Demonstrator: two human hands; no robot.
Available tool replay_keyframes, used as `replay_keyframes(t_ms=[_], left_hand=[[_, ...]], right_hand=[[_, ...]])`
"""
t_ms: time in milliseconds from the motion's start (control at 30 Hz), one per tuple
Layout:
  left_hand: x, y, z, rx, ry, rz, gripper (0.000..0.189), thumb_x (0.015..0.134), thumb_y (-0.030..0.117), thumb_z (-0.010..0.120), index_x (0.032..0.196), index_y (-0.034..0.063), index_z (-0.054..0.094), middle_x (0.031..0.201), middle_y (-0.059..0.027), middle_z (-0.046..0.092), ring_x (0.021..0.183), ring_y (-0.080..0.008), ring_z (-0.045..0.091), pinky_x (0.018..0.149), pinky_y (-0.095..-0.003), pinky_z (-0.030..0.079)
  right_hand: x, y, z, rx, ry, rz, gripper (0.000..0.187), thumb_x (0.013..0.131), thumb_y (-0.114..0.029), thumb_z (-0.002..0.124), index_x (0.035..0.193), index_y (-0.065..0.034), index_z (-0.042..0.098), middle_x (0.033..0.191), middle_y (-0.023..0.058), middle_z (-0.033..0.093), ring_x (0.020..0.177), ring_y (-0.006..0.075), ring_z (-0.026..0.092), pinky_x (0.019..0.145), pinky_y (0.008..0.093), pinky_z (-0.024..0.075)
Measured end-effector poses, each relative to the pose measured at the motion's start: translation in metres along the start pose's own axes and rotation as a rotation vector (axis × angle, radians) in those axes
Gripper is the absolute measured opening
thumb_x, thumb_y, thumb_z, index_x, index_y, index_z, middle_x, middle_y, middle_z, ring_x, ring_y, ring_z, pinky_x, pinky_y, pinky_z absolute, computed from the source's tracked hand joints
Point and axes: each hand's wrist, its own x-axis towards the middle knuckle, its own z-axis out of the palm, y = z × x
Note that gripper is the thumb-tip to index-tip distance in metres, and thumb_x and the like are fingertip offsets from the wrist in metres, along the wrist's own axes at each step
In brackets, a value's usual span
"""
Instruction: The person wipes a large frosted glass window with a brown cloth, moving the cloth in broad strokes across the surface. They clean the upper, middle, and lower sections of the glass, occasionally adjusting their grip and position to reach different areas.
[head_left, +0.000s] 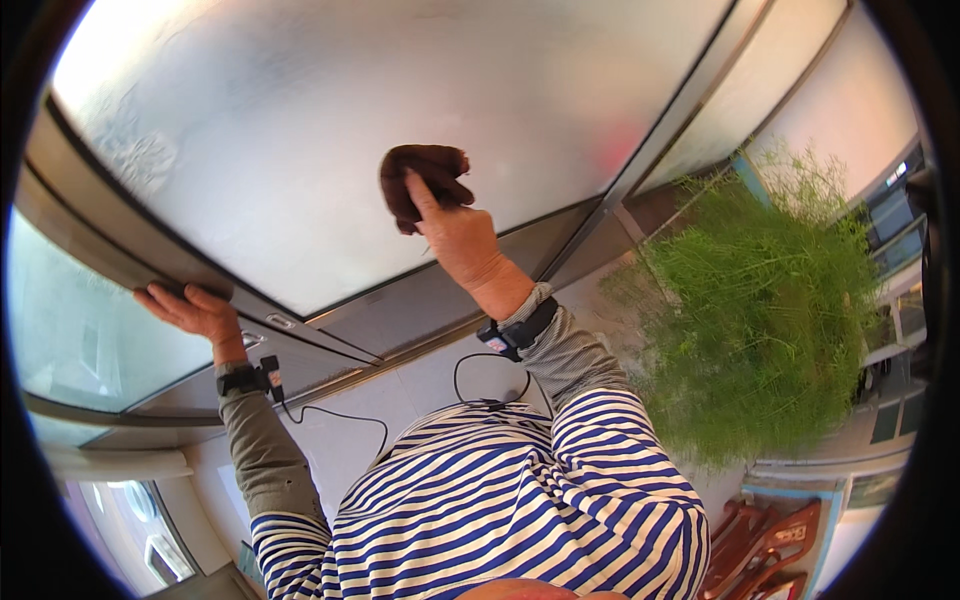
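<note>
My right hand (459, 238) presses a bunched dark brown cloth (420, 176) against a frosted glass pane (315, 97), its index finger stretched over the fabric. Below and left, my left hand (196, 311) rests with fingers spread on the metal door frame (161, 251), holding nothing. The pane is set in this grey-brown frame, and a raised pattern shows on the glass at the left. A small recessed pull (280, 321) sits in the frame to the right of my left hand.
A large feathery green plant (757, 322) stands close on my right. Black cables (337, 409) run from straps on both wrists. Pale floor tiles (375, 397) lie below the door track. Red-brown wooden furniture (765, 540) is at the lower right, a window (139, 532) at the lower left.
</note>
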Motion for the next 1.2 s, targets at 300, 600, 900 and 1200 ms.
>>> replay_keyframes(t_ms=[300, 600, 900, 1200], left_hand=[[0.001, -0.008, -0.004, 0.038, -0.007, -0.054, 0.066, 0.108, 0.039, 0.042, 0.157, -0.0051, 0.030, 0.166, -0.0313, 0.015, 0.153, -0.0470, 0.020, 0.123, -0.0564, 0.022], [0.005, -0.014, -0.008, 0.176, -0.030, -0.029, 0.071, 0.110, 0.046, 0.032, 0.159, -0.0037, 0.024, 0.167, -0.0305, 0.013, 0.154, -0.0469, 0.018, 0.123, -0.0558, 0.022], [0.012, -0.004, -0.010, 0.145, -0.030, -0.063, 0.077, 0.109, 0.051, 0.032, 0.160, -0.0050, 0.020, 0.166, -0.0313, 0.012, 0.152, -0.0467, 0.021, 0.122, -0.0558, 0.023], [0.006, -0.014, -0.006, 0.091, -0.040, -0.059, 0.076, 0.109, 0.049, 0.034, 0.161, -0.0036, 0.015, 0.168, -0.0306, 0.007, 0.154, -0.0464, 0.016, 0.123, -0.0558, 0.022]], right_hand=[[-0.057, 0.174, -0.014, -0.218, -0.010, 0.292, 0.082, 0.087, -0.028, 0.076, 0.156, -0.0111, 0.034, 0.094, 0.0186, 0.070, 0.067, 0.0360, 0.069, 0.058, 0.0448, 0.0560], [-0.115, 0.325, -0.003, -0.084, 0.069, 0.677, 0.078, 0.098, -0.016, 0.062, 0.159, -0.0079, 0.015, 0.127, 0.0340, 0.057, 0.105, 0.0527, 0.062, 0.083, 0.0561, 0.0540], [-0.139, 0.304, 0.023, 0.147, 0.065, 0.846, 0.073, 0.096, -0.013, 0.065, 0.155, -0.0046, 0.023, 0.117, 0.0327, 0.064, 0.107, 0.0508, 0.064, 0.084, 0.0516, 0.0517], [-0.135, 0.169, 0.068, 0.209, 0.076, 0.844, 0.062, 0.092, -0.017, 0.073, 0.136, 0.0003, 0.032, 0.111, 0.0346, 0.066, 0.103, 0.0510, 0.066, 0.084, 0.0532, 0.0535]])
